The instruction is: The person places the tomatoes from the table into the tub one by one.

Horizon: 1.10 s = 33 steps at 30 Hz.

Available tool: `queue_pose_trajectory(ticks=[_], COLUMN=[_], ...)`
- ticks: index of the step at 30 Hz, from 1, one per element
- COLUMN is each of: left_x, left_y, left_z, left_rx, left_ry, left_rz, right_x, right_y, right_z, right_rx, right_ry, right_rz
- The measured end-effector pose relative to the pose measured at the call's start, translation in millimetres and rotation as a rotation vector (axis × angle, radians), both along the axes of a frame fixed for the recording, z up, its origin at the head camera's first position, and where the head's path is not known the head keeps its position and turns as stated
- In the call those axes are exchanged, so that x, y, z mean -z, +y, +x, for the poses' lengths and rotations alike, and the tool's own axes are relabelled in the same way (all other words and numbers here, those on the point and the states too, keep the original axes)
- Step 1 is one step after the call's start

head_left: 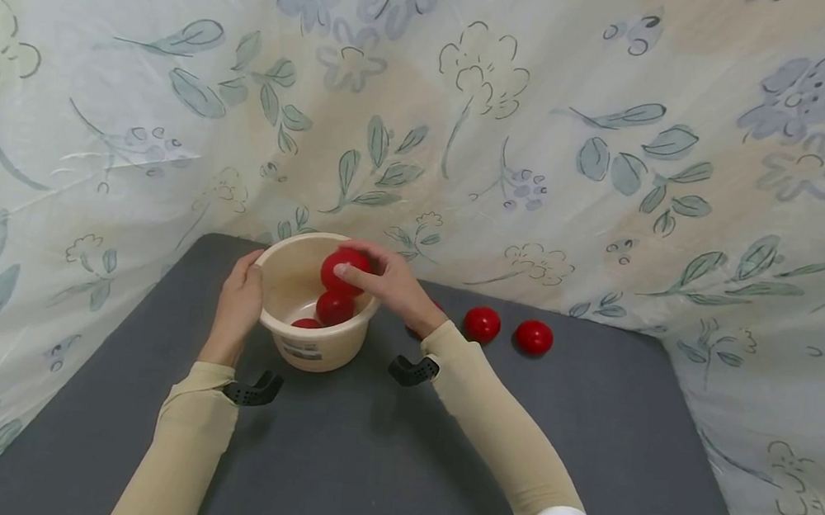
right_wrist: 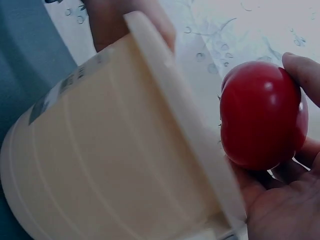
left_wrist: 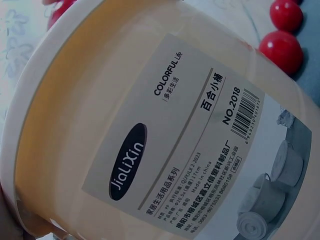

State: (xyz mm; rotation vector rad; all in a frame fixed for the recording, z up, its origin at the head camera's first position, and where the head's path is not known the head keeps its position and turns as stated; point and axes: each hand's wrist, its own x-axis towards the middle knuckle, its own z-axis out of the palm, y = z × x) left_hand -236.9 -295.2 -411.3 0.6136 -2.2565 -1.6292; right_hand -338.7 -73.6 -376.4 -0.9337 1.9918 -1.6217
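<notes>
A cream plastic bucket (head_left: 321, 354) stands at the back left of the table, its printed label filling much of the left wrist view. My left hand (head_left: 238, 307) grips its left rim. Over the right part of the bucket's mouth, my right hand (head_left: 396, 287) holds a red tomato (right_wrist: 264, 115) between thumb and fingers. Below it, inside the bucket, are a second tomato (head_left: 335, 309) and part of another (head_left: 307, 324) near the front wall.
Right of the bucket, two tomatoes (head_left: 482, 324) (head_left: 534, 337) lie on the dark grey table (head_left: 333, 465). One more is mostly hidden behind my right wrist. A floral curtain (head_left: 465, 171) hangs behind the table. Black wrist mounts (head_left: 412, 370) jut from both sleeves.
</notes>
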Motion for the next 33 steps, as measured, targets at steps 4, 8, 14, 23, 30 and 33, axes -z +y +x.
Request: queue_pose_trajectory(ticks=[4,8,14,23,30,33], left_x=[-0.3,-1.6,-1.8,0.7,0.1,-0.2], left_y=[-0.2,-0.1,0.9,1.9,1.9,2.6], left_z=[-0.6,-0.9,-1.4,-1.9,-0.9,-0.4], left_rx=[0.002,0.01,0.008,-0.005,-0.001,-0.003], left_ry=[0.002,0.01,0.003,0.002,-0.003,-0.016], left_rz=[0.004,0.007,0.007,0.009,0.012,0.009], right_x=[4.6,5.2,8.4,14.7,17.8,17.3], right_y=[-0.5,0.1,0.5,0.2,1.2,2.6], right_z=[-0.2,1.1,3.6,6.9,8.5,8.8], right_rx=[-0.002,0.013,0.029,0.044,0.038,0.039], right_ry=[0.002,0.03,0.058,0.172,0.162,0.137], right_rz=[0.014,0.035,0.054,0.104,0.114,0.107])
